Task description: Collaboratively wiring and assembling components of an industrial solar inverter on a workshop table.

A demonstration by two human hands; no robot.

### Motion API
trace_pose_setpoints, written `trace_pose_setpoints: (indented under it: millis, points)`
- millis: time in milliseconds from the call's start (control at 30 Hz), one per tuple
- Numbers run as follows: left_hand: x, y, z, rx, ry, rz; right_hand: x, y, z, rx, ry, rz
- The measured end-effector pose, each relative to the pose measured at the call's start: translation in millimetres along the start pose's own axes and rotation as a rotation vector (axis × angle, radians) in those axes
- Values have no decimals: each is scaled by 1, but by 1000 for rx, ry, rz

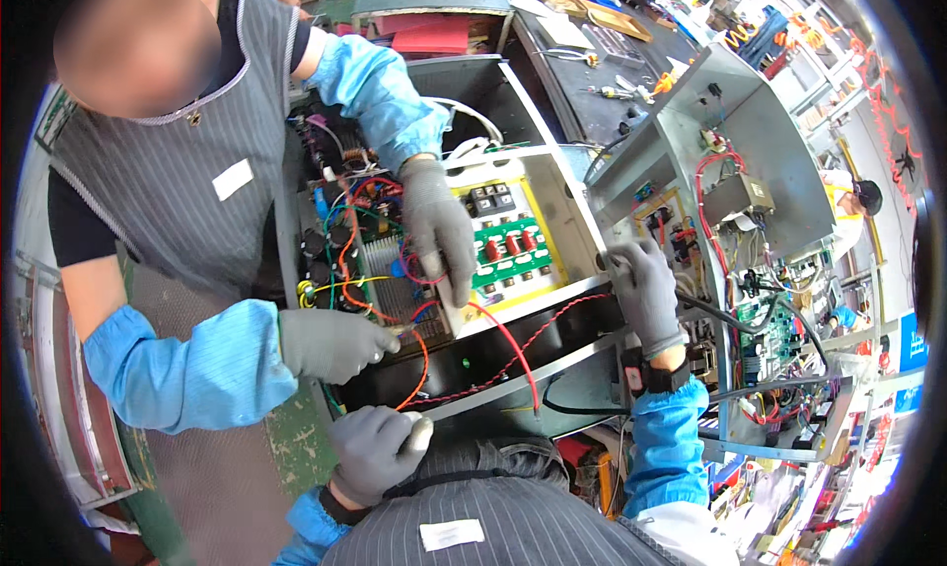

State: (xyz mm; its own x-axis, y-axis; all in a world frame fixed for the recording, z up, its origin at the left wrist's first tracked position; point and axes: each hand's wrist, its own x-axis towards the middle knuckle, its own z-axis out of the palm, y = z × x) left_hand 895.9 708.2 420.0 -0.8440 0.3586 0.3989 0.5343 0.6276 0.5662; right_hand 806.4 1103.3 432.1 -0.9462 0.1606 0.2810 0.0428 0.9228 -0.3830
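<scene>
My right hand (646, 295), in a grey glove, has its fingers curled on the corner of a light metal panel (584, 216). That panel carries a green circuit board (508, 246) with red parts and sits tilted inside an open metal cabinet (508, 102). Close to my body, my left hand (380, 452) is closed below the cabinet's near edge; whatever it may hold is hidden. A co-worker's gloved hand (439, 230) rests beside the board. The co-worker's other hand (335, 344) pinches near an orange wire (424, 369) at the cabinet's near left.
Many coloured wires and a finned heatsink (387, 270) fill the cabinet's left side. A second open cabinet (755, 122) with wiring stands to the right. Behind is a dark workbench (621, 58) with tools. Another person (848, 206) is far right.
</scene>
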Motion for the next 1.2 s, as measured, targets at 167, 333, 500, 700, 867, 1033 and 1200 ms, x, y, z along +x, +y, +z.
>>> trace_pose_setpoints:
  millis: [167,333,500,700,867,1033,1200]
  points:
    - [0,1,0,81,-20,2,53,-17,8,17,-211,-226]
    - [2,5,-4,82,-65,-15,137,-39,70,-184,-498,-263]
    - [3,3,-6,76,-102,-24,172,-39,94,-267,-556,-341]
    - [0,0,-5,49,-120,-40,190,-31,106,-313,-595,-383]
    - [2,-5,-3,78,-95,36,195,-27,106,-343,-609,-397]
    - [2,-3,-2,52,-101,44,194,-32,97,-302,-592,-423]
    - [3,-1,-5,43,-127,39,194,-33,94,-316,-585,-419]
